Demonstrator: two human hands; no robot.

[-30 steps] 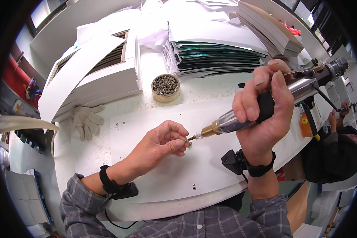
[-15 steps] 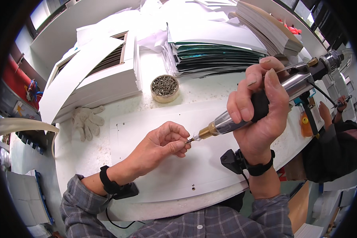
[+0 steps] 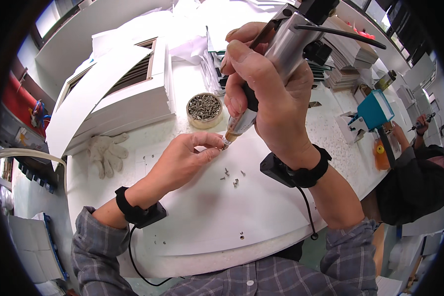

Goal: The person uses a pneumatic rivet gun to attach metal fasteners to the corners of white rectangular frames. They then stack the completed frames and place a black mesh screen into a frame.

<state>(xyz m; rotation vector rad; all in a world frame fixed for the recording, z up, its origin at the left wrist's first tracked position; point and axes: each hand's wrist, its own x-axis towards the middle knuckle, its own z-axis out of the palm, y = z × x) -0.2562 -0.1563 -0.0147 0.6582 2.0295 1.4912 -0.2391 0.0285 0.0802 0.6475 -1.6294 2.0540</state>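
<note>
My right hand (image 3: 281, 106) is wrapped around a metal power screwdriver (image 3: 287, 47) with a brass-coloured nose, its fingers at the lever. The tool slants down to the left. At its tip, the thumb and fingers of my left hand (image 3: 185, 158) pinch a small screw (image 3: 225, 143), mostly hidden between the fingertips and the nose. Beneath both hands lies a flat white panel (image 3: 197, 212) with small drilled holes. Several loose screws (image 3: 236, 182) rest on it, just right of my left hand. A round tub (image 3: 203, 122) full of screws stands beyond my hands.
A crumpled work glove (image 3: 106, 155) lies at left, before a white louvred frame (image 3: 128, 106). Stacked boards (image 3: 348, 49) stand at the back right. Nearer are a teal device (image 3: 375, 108) and an orange bottle (image 3: 380, 154). Another person's hand (image 3: 422, 124) holds a tool at far right.
The screwdriver has swung steeper, and my right hand has moved left and away from me. My left hand has moved slightly left and farther away. Loose screws now lie on the panel.
</note>
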